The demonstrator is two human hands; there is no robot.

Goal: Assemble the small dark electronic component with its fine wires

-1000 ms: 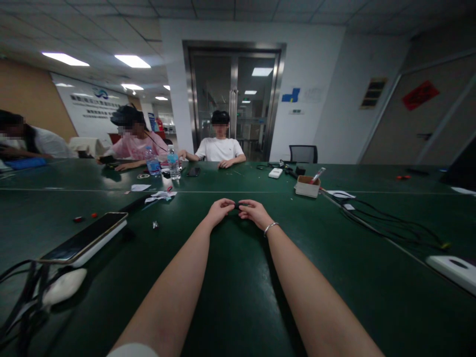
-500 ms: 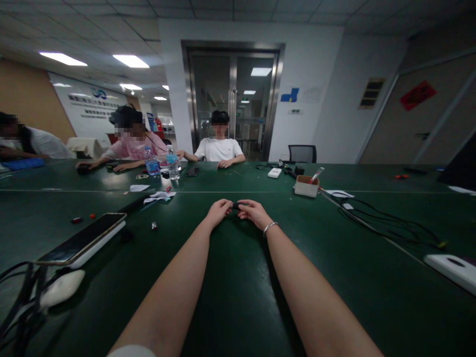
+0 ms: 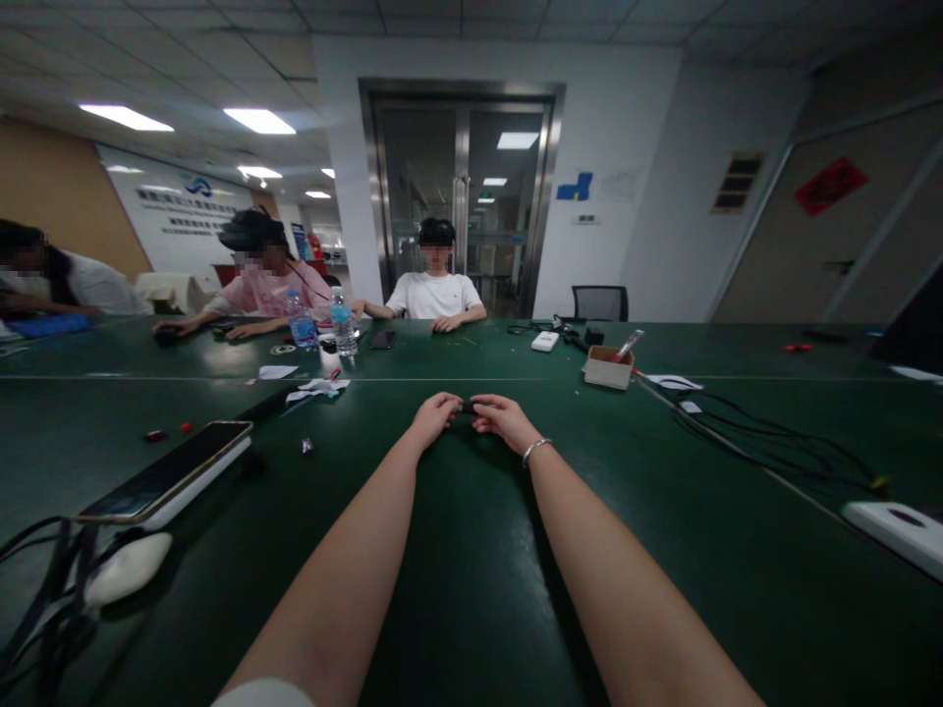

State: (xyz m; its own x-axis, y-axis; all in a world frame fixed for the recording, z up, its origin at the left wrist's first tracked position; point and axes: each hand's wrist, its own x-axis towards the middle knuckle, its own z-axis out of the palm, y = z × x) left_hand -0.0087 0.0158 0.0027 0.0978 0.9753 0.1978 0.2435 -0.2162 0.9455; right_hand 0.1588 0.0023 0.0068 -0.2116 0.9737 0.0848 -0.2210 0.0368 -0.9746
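Observation:
Both my arms reach forward over a dark green table [image 3: 471,589]. Between my fingertips is a small black object [image 3: 466,407], too small and too covered to name. My left hand [image 3: 437,418] pinches its left end. The right end is pinched by my right hand [image 3: 504,420], which has a silver bracelet [image 3: 535,451] at the wrist. The fingers of both hands hide most of the object. A small shiny piece [image 3: 307,446] lies on the table to the left of my hands.
Left on the table are a phone on a white block [image 3: 169,476], a white mouse-shaped item [image 3: 129,570] with cables, and crumpled paper [image 3: 316,389]. Water bottles [image 3: 343,324] stand farther back. On the right are a small box [image 3: 608,367] and black cables [image 3: 766,432]. Several people sit beyond.
Little differs. Both hands stay in the same place, pinching the small black object; the view has shifted very slightly.

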